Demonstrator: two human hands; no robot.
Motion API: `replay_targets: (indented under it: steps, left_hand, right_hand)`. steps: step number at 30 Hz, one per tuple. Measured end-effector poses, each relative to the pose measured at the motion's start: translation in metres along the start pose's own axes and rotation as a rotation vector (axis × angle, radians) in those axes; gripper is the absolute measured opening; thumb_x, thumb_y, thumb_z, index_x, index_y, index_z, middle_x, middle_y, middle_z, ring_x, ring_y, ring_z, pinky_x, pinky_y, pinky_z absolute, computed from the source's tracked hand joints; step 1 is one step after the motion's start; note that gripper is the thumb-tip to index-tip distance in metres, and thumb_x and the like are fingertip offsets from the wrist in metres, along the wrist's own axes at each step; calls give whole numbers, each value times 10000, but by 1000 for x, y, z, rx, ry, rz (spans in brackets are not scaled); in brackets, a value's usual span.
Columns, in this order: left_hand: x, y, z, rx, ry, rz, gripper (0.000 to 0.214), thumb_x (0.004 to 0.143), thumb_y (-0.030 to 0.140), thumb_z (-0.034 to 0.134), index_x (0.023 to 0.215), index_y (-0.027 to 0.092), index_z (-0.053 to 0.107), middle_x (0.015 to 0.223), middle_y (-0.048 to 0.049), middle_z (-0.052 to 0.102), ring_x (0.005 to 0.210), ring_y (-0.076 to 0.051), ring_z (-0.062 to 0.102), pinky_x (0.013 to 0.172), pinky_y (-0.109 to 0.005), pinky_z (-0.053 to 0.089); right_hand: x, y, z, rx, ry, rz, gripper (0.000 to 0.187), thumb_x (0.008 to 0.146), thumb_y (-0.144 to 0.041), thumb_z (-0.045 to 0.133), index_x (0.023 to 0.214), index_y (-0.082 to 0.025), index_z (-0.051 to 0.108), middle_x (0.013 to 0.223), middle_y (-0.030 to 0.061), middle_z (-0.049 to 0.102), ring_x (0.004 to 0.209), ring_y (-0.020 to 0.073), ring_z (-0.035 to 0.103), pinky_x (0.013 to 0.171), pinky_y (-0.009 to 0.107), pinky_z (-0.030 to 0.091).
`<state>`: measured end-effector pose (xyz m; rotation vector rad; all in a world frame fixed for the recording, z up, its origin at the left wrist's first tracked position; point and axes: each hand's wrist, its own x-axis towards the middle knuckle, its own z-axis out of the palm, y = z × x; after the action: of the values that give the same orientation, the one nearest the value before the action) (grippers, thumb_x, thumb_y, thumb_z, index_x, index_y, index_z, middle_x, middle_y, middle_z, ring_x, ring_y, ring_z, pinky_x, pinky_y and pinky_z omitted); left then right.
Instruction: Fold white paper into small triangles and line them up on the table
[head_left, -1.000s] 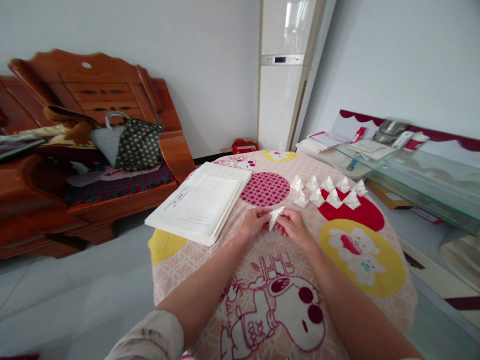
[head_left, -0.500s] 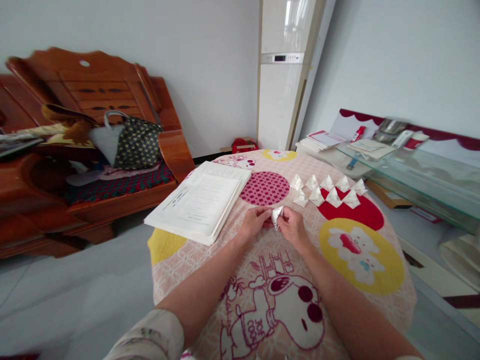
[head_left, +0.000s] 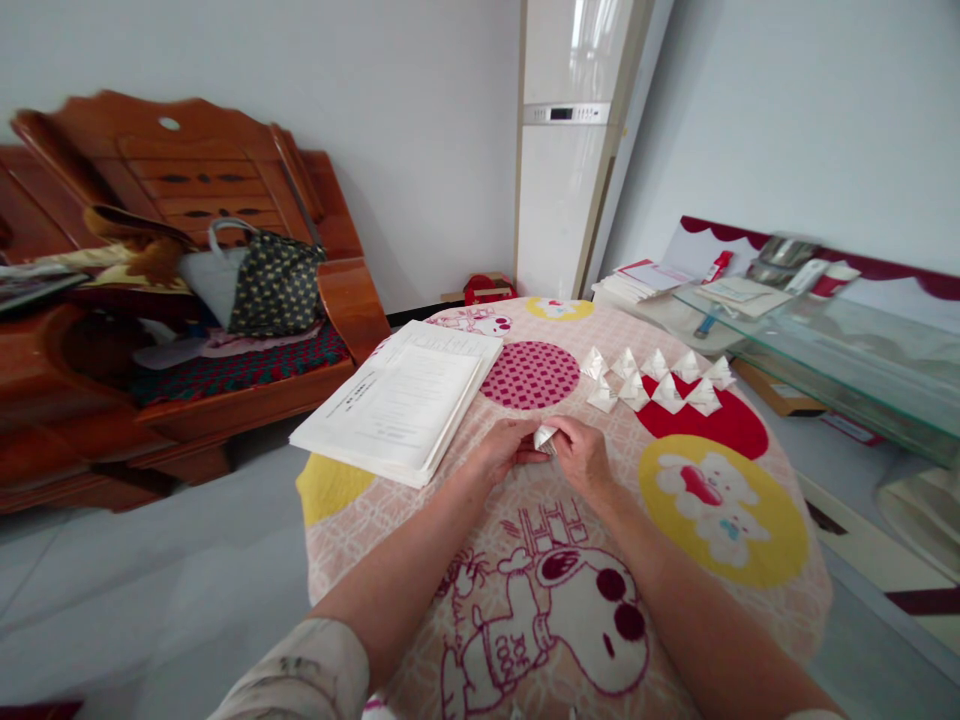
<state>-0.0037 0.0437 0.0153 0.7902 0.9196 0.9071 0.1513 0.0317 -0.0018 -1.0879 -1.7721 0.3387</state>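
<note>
My left hand (head_left: 501, 450) and my right hand (head_left: 581, 452) meet over the middle of a round table covered by a cartoon-printed cloth (head_left: 570, 600). Both pinch a small folded white paper piece (head_left: 544, 436) between their fingertips; most of it is hidden by the fingers. Beyond the hands, several finished folded white paper triangles (head_left: 656, 381) sit in two rows on the cloth. A stack of white printed sheets (head_left: 401, 405) lies at the table's left edge, close to my left hand.
A carved wooden bench (head_left: 172, 300) with a dotted bag (head_left: 274, 285) stands at the left. A tall white air-conditioner unit (head_left: 566, 150) is at the back. A glass-topped low table (head_left: 840, 350) with papers and cans is at the right. Grey floor lies left of the table.
The paper piece has been folded smaller and lowered toward the cloth. Both hands have closed in around it, hiding more of it than before.
</note>
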Motion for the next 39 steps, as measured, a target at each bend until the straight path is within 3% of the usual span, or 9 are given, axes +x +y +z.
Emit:
replay_targets:
  steps: [4,9,14,20,25,34,39]
  left_hand:
    - [0,2,0,-23,12,-20,115,801,186,701,771,80,734,757,-101,731,698,-169,654,655,-281,578]
    - [1,0,-2,-2,24,-14,121,777,194,713,728,84,732,727,-89,721,665,-154,639,650,-268,569]
    - [2,-3,-3,67,17,58,229,745,285,769,651,87,703,658,-77,690,616,-137,604,638,-258,539]
    - [3,-5,-9,153,10,107,304,712,381,790,679,86,726,661,-68,689,582,-134,593,622,-260,503]
    - [3,-7,-10,240,-3,148,330,743,413,751,632,107,701,604,-53,658,549,-132,565,556,-237,447]
    - [1,-9,-6,301,-37,144,372,725,460,742,592,126,644,563,-18,586,533,-114,522,528,-228,400]
    - [1,-6,-4,295,-43,137,444,676,544,761,586,134,613,546,0,551,497,-94,467,505,-226,365]
  right_hand:
    - [1,-7,-3,-23,-38,139,272,791,-141,466,898,-217,704,861,75,749,808,223,687,770,319,525]
    - [2,-9,-4,51,-24,224,212,753,-163,510,850,-209,693,782,60,716,741,212,659,729,314,520]
    - [0,-6,-7,332,-84,540,127,733,-276,588,780,-201,680,633,12,650,506,162,584,461,263,482]
    - [4,-13,-20,693,-190,726,189,676,-343,673,725,-164,709,680,35,688,590,168,638,544,295,576]
    - [5,-14,-21,726,-185,754,270,710,-448,716,685,-180,693,680,51,695,610,184,640,542,308,583]
    - [3,-10,-18,627,-165,776,218,649,-369,751,593,-175,668,559,22,643,499,151,587,486,277,527]
    - [1,-6,-14,536,-123,671,228,692,-359,709,580,-168,654,533,13,624,470,133,558,453,245,465]
